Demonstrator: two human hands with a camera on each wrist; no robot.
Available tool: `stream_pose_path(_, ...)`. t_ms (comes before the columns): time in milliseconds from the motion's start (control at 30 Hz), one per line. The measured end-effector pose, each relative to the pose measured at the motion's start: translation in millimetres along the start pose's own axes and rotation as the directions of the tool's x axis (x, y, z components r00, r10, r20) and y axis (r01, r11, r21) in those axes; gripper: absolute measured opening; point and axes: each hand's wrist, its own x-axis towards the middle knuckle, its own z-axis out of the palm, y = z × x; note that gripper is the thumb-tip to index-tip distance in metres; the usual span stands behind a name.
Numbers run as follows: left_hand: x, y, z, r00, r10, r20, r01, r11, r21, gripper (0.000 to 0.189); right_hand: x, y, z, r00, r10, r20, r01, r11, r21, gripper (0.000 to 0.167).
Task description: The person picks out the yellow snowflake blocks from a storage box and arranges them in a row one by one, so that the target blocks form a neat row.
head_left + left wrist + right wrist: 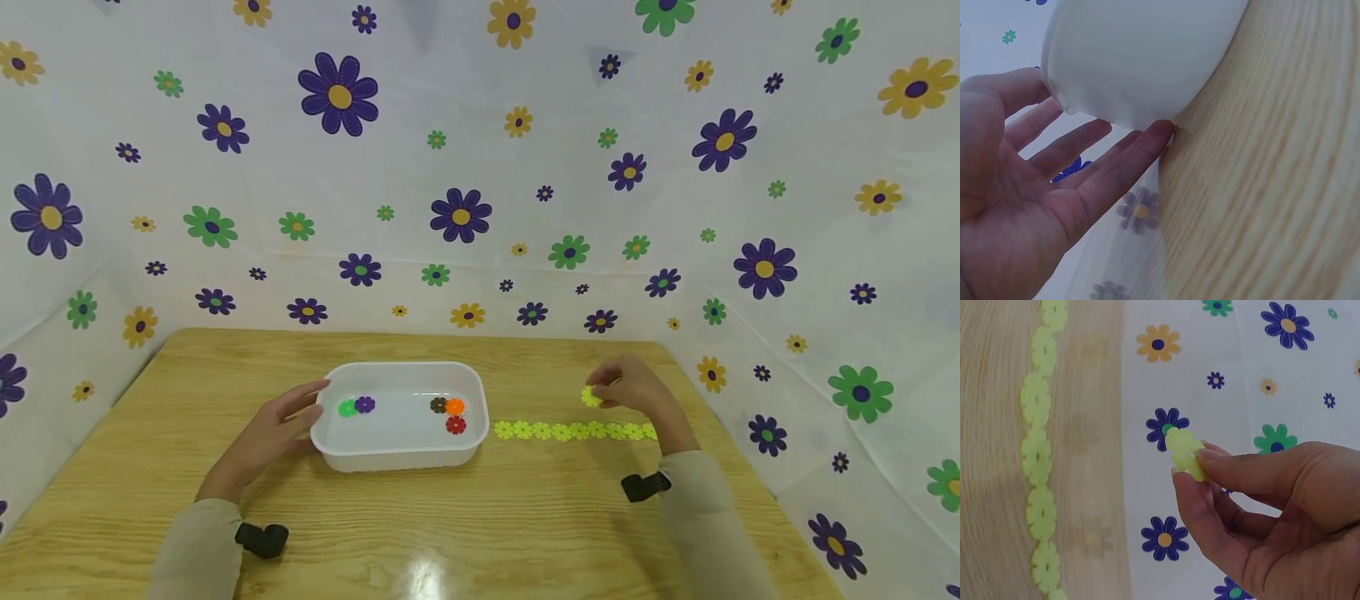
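My right hand (630, 385) pinches a yellow snowflake disc (1182, 452) between thumb and fingers, above the table. Below it lies a row of yellow snowflake discs (562, 432), running rightward from near the tray; the right wrist view shows part of this row edge to edge. My left hand (281, 425) is at the left end of a white plastic tray (397, 460), its loosely extended fingers (1125, 156) touching the end wall. Inside the tray lie a green disc (347, 408), a purple disc (365, 404), a brown disc (438, 405), an orange disc (455, 407) and a red disc (456, 425).
The wooden table (420, 533) reaches back to a white cloth wall (405, 167) printed with flowers. Cloth also hangs along the left and right sides. A small black wrist camera (262, 540) sits on the left sleeve, another black wrist camera (645, 486) on the right.
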Motion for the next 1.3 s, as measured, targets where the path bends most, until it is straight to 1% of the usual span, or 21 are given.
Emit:
stream_pose_path(233, 0.3, -1.5, -0.5, 1.000, -0.006, -0.001, 0.006, 1.000, -0.014, 0.062, -12.5, 37, -16, 0.997, 0.082, -0.004, -0.082, 0.996, 0.043, 0.022)
stream_pose_path(333, 0.7, -2.4, -0.6, 1.000, -0.004, 0.001, 0.004, 1.000, -0.024, 0.061, -18.0, 51, -23, 0.994, 0.107, -0.008, -0.107, 0.994, 0.038, 0.023)
stream_pose_path(500, 1.0, -2.8, -0.4, 1.000, -0.005, -0.003, 0.005, 1.000, -0.020, 0.062, -21.6, 74, -33, 0.987, 0.155, -0.045, -0.155, 0.988, 0.019, 0.024)
stream_pose_path(600, 1.3, -2.9, -0.4, 1.000, -0.005, -0.005, 0.005, 1.000, -0.015, 0.062, -21.8, 86, -36, 0.978, 0.196, -0.074, -0.196, 0.981, 0.008, 0.024)
stream_pose_path(667, 1.5, -3.2, -0.3, 1.000, -0.005, -0.004, 0.005, 1.000, -0.019, 0.062, -22.1, 94, -37, 0.974, 0.209, -0.087, -0.210, 0.978, 0.002, 0.025)
stream_pose_path(867, 2.0, -4.4, -0.3, 1.000, -0.005, 0.003, 0.005, 0.999, -0.038, 0.061, -25.4, 109, -40, 0.968, 0.227, -0.105, -0.232, 0.972, -0.039, 0.025)
stream_pose_path(1167, 1.5, -4.1, -0.2, 1.000, -0.013, -0.003, 0.013, 1.000, -0.014, 0.061, -24.8, 127, -42, 0.959, 0.248, -0.137, -0.262, 0.961, -0.093, 0.023)
stream_pose_path(1300, 1.7, -3.8, -0.1, 1.000, -0.011, -0.002, 0.011, 1.000, -0.020, 0.061, -23.7, 131, -43, 0.954, 0.257, -0.157, -0.277, 0.954, -0.118, 0.024)
